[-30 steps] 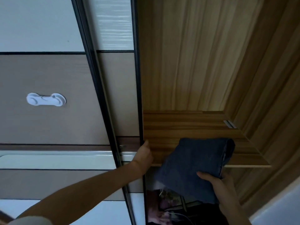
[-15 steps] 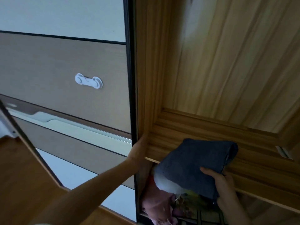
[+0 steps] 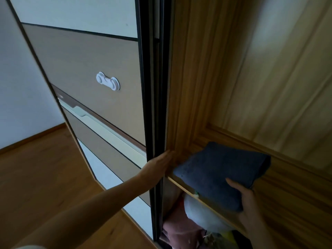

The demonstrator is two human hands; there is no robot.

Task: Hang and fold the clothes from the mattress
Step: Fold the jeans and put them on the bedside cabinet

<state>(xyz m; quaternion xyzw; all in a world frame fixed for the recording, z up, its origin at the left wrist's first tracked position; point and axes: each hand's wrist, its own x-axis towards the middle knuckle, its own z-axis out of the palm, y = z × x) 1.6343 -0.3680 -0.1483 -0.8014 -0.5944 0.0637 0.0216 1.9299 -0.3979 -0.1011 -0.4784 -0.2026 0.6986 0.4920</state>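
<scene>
Head view: at an open wardrobe, a person's right hand [image 3: 249,200] sets a folded dark-blue garment [image 3: 221,169] on a wooden shelf [image 3: 291,187]; the grip is clamped on the near edge of the garment, thumb on top, the fingers hidden beneath; the left hand [image 3: 159,164] lies flat against the edge of the sliding door [image 3: 150,105], fingers straight, its grip apart and holding nothing. The garment rests mostly on the shelf, towards its left end, but its near corner juts out over the front lip, above a heap of clothes [image 3: 181,229] in the compartment below. Judged from here, letting go too soon could tip the garment off the lip and undo the fold; a push from one corner alone could rumple it; should the door slide, the left fingers at its edge could be pinched.
</scene>
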